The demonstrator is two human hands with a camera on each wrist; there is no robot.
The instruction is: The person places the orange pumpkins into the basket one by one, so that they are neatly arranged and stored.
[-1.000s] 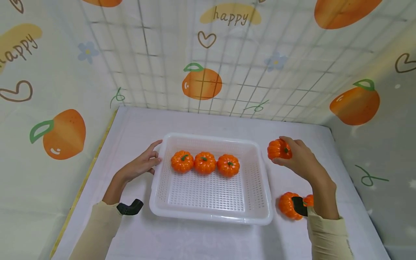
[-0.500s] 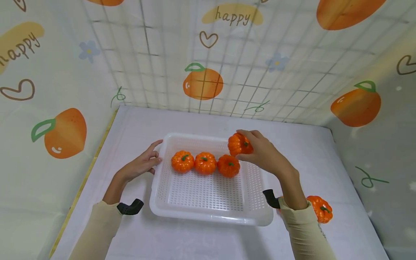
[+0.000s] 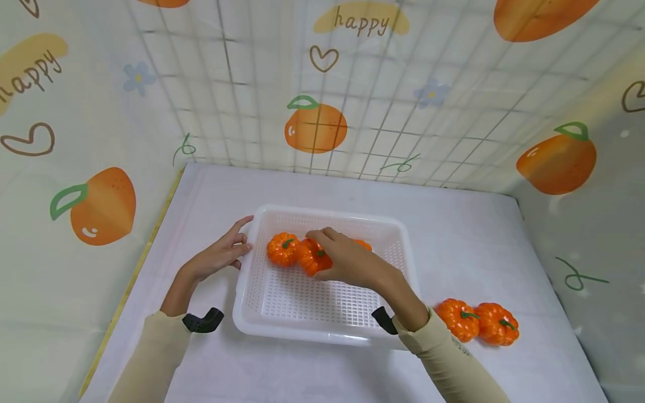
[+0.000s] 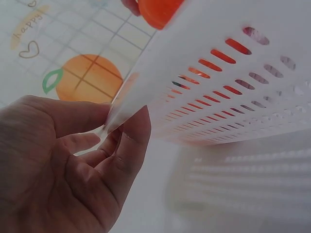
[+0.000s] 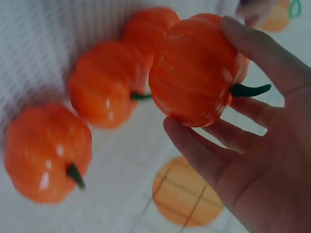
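A white perforated plastic basket [image 3: 322, 337] stands on the table. My left hand [image 3: 218, 256] pinches its left rim between thumb and fingers, as the left wrist view shows close up. My right hand [image 3: 355, 263] grips a small orange pumpkin [image 5: 199, 73] with a green stem, thumb on one side and fingers on the other, over the basket. Three more pumpkins lie in a row inside along the back; the right wrist view has a near one [image 5: 47, 153], a middle one [image 5: 108, 85] and a far one [image 5: 149, 31]. From the head, the held pumpkin and hand hide the middle one.
Two more pumpkins, one [image 3: 457, 319] by the right forearm and another [image 3: 498, 324] touching it, rest on the white tablecloth [image 3: 468, 235] right of the basket. A printed curtain over a wire grid [image 3: 373, 134] closes off the back.
My right hand has carried the pumpkin leftward from beside the basket, over its right side, to above the row inside. My left hand stays on the rim.
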